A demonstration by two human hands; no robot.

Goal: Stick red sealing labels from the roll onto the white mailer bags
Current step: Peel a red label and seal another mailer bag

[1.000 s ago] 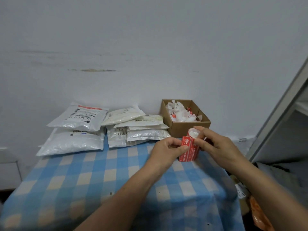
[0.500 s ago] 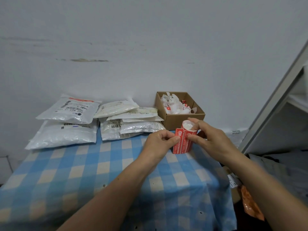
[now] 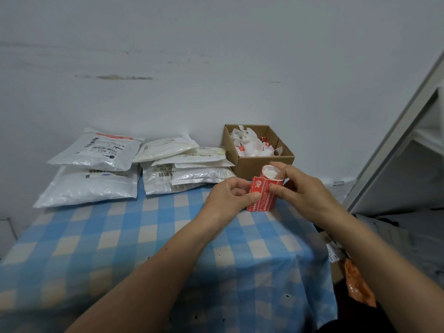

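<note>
**Next label being peeled, most bags unsealed**

On the checked table (image 3: 120,236), two piles of white bags (image 3: 96,174) lie against the wall. Only the top left one shows a red strip (image 3: 113,136), so I'd say most are unsealed. The cardboard box (image 3: 252,162) beside them holds peeled backing scraps (image 3: 249,146). Just in front of it, the right hand (image 3: 302,191) grips the red roll (image 3: 264,195) upright, while the left hand (image 3: 225,203) pinches its loose label (image 3: 255,186), not yet free.
</note>
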